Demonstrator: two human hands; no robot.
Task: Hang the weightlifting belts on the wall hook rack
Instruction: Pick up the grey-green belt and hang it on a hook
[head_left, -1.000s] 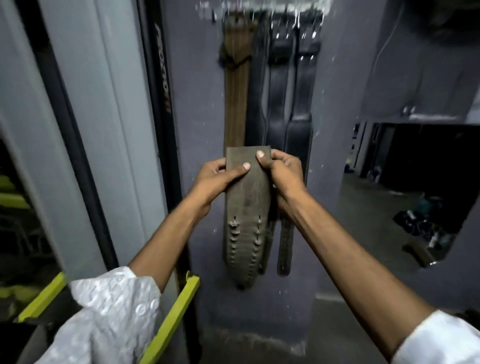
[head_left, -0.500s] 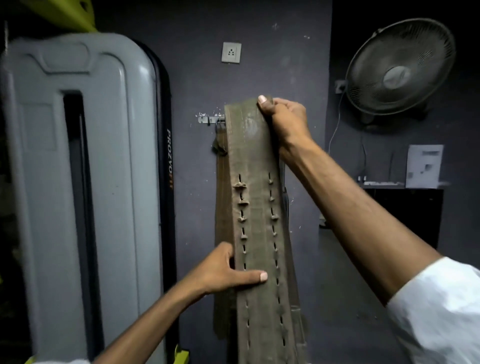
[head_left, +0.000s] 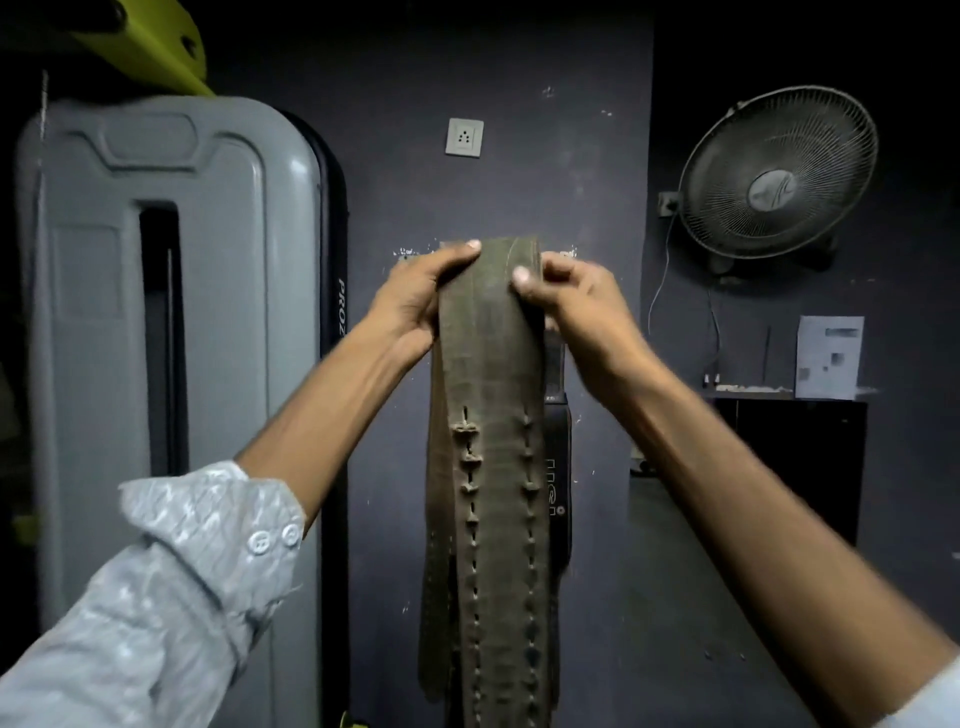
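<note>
Holding the olive belt by its top end, you had your left hand and right hand each pinching an edge, thumbs on the front, level with the wall hook rack. By my judgement it was not yet hung, though a black belt already hung behind it. Your hands and the belt covered the hooks, so I couldn't tell whether anything had caught. The belt's lower end ran out of frame.
</note>
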